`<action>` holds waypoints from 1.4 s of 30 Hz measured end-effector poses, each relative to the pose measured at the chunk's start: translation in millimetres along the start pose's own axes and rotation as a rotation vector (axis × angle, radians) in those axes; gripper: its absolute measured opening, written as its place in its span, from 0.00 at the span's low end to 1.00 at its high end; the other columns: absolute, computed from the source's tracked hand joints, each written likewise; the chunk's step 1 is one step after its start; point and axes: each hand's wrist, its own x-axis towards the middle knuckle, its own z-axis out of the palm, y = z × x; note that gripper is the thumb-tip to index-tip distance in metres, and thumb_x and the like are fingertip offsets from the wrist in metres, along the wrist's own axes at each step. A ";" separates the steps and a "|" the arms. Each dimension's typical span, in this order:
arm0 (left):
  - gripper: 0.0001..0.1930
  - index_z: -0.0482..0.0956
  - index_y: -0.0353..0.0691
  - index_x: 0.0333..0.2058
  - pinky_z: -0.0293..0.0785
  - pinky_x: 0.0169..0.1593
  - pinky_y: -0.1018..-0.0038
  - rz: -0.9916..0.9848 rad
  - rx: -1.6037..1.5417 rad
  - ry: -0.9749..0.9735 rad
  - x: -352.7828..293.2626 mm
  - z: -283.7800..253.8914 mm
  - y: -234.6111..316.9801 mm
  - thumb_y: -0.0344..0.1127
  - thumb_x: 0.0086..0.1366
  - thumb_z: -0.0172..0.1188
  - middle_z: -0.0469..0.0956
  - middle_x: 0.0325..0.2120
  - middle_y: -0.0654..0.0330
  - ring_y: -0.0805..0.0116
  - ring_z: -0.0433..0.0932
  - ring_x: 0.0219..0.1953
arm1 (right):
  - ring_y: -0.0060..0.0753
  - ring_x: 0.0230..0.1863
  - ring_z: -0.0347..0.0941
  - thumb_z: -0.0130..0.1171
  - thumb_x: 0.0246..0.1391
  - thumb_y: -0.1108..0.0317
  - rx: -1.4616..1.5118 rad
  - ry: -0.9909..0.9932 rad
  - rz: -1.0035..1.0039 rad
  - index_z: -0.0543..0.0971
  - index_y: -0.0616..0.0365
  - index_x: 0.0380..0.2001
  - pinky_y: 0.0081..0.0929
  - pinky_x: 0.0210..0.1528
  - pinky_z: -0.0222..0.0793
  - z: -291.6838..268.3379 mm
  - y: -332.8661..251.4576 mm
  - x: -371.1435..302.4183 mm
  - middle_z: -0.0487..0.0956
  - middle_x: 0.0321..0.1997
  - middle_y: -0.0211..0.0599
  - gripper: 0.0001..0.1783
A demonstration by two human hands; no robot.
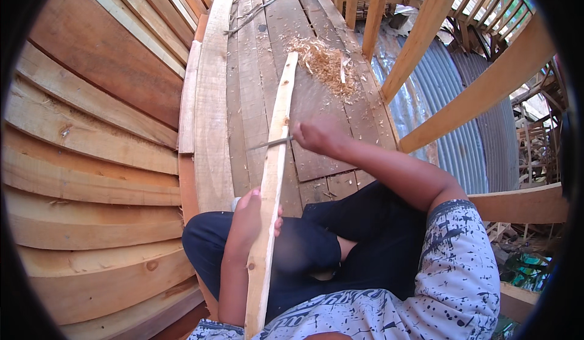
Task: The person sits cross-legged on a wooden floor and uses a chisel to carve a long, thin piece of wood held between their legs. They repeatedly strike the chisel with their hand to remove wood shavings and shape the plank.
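A long, pale strip of wood (277, 175) slants from beside my body up to the floorboards, with a few small knots along it. My left hand (248, 209) is closed around its lower middle, fingertips showing on the right edge. Above that, my right hand (315, 135) makes a fist on the handle of a knife (272, 143). The handle is hidden inside the fist. The narrow, dark blade lies across the strip, its tip pointing left. Motion blurs the right hand slightly.
Wood shavings (328, 66) are heaped on the plank floor (249, 84) near the strip's far end. Stacked boards (97, 212) line the left side. Wooden railing posts (420, 48) rise on the right, with corrugated metal sheets (447, 96) beyond. A twig-like piece (255, 12) lies farther off.
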 end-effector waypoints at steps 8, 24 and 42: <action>0.20 0.67 0.34 0.46 0.74 0.20 0.71 -0.001 0.070 0.035 -10.3 -0.1 -4.9 0.46 0.79 0.33 0.74 0.24 0.53 0.67 0.74 0.18 | 0.59 0.20 0.76 0.47 0.62 0.53 0.014 -0.266 0.011 0.81 0.58 0.22 0.54 0.26 0.70 -9.4 -23.7 -11.7 0.77 0.19 0.54 0.24; 0.21 0.67 0.34 0.46 0.75 0.20 0.70 0.019 0.111 0.043 -2.5 -3.9 -4.8 0.46 0.79 0.32 0.75 0.24 0.53 0.66 0.74 0.18 | 0.57 0.17 0.74 0.46 0.64 0.54 0.031 -0.037 0.070 0.79 0.57 0.15 0.52 0.25 0.71 -9.0 -34.3 -21.7 0.77 0.16 0.51 0.27; 0.21 0.67 0.33 0.44 0.75 0.21 0.70 0.044 0.086 -0.009 -3.1 0.4 -2.8 0.46 0.79 0.33 0.74 0.24 0.54 0.67 0.74 0.19 | 0.54 0.19 0.77 0.45 0.63 0.55 -0.138 -0.073 0.060 0.82 0.52 0.18 0.48 0.23 0.72 -1.2 19.2 6.5 0.79 0.18 0.46 0.24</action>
